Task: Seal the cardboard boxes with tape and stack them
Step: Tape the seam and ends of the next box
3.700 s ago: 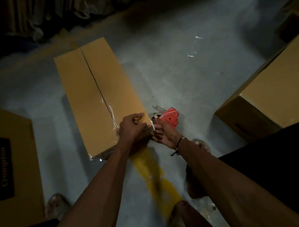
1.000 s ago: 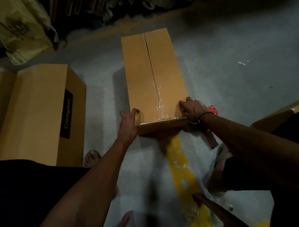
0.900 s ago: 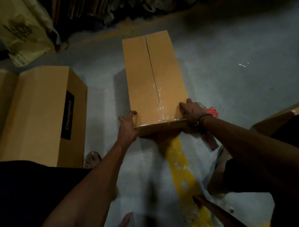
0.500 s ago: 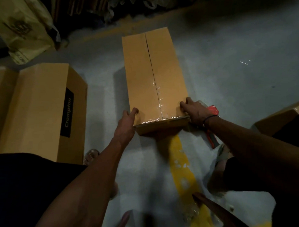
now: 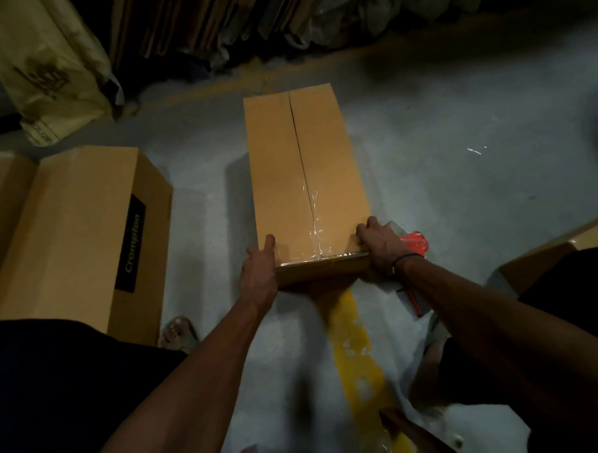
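Note:
A long cardboard box [image 5: 282, 179] lies on the grey floor in front of me, its top seam running away from me. Clear tape [image 5: 316, 225] covers the near part of the seam and the near edge. My left hand [image 5: 258, 272] grips the box's near left corner, thumb on top. My right hand [image 5: 380, 243] grips the near right corner. A red tape dispenser [image 5: 415, 245] lies on the floor just behind my right wrist.
A larger box [image 5: 68, 229] with a black "Crompton" label stands to the left. Another box [image 5: 545, 260] shows at the right edge. A yellow plastic bag [image 5: 47, 69] and flattened cartons [image 5: 186, 22] line the back. A yellow floor stripe [image 5: 354, 347] runs toward me.
Earlier both hands pressed tape down at the box's near end beside the dispenser. Since then the hands have taken the two near corners, and in the last second they barely shift.

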